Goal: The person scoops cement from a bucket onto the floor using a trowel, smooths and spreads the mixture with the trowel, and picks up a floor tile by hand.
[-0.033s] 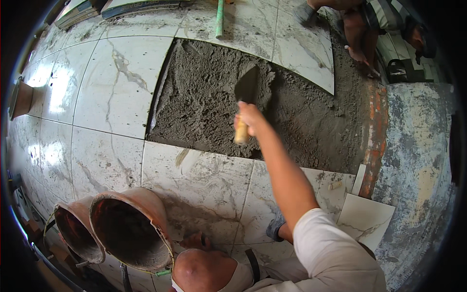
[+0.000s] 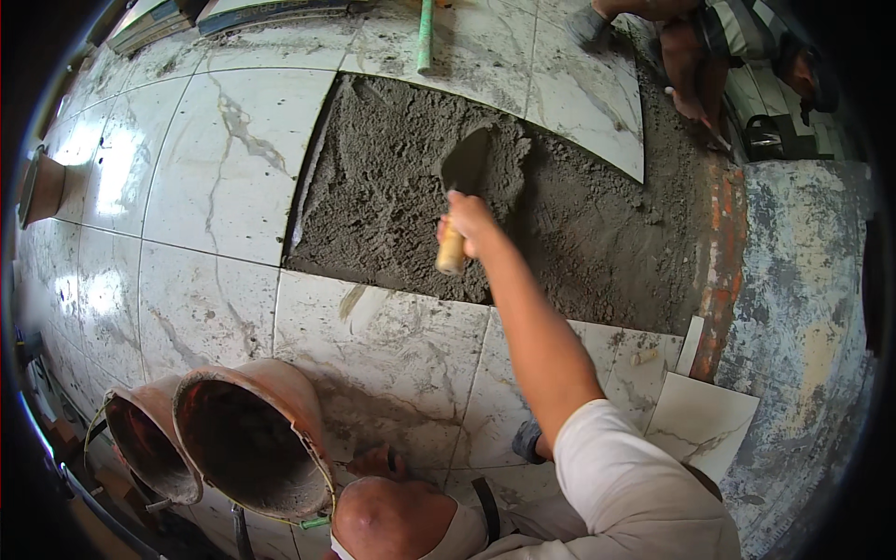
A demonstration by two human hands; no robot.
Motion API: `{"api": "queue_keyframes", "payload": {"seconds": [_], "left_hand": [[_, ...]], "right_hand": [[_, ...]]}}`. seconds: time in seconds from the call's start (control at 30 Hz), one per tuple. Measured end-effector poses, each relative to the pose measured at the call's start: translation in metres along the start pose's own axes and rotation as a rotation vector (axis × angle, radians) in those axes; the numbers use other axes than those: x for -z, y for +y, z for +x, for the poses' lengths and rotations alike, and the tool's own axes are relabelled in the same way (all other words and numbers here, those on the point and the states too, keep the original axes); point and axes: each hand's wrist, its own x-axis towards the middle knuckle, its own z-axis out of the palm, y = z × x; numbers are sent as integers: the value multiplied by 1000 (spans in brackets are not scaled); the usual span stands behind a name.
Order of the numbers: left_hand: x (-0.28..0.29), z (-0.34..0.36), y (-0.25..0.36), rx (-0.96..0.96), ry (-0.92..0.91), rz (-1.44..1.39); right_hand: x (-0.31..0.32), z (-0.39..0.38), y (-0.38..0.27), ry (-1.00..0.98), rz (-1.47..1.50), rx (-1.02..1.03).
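Observation:
My right hand point(image 2: 471, 227), fingers closed, grips the wooden handle of a trowel point(image 2: 466, 162). The trowel's dark, pointed blade is over the bed of wet grey mortar point(image 2: 378, 187), low at its surface or just above it; I cannot tell which. Beneath and left of the blade the mortar is thick and lumpy, while to the right of a raised ridge it lies lower. My left hand is not in view.
White marble-patterned tiles point(image 2: 229, 159) border the mortar. Two dirty buckets point(image 2: 303, 387) lie tipped at lower left. A pale green bar point(image 2: 426, 42) rests beyond the mortar. Another person's hand point(image 2: 695, 107) shows at upper right. A cut tile piece point(image 2: 700, 420) lies at lower right.
My right hand and the trowel have shifted slightly left and a little toward me. The grip is unchanged.

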Motion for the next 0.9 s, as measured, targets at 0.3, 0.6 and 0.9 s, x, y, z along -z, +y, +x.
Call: {"api": "queue_keyframes", "payload": {"seconds": [0.3,0.6,0.9], "left_hand": [[1,-8,-12,16,55,-32],[-11,-13,4,19,104,-110],[-13,-11,7,25,147,-129]], "right_hand": [[-34,-12,-5,-87,-216,66],[-86,-17,4,-146,-455,2],[-78,-37,-12,-156,-1075,188]]}}
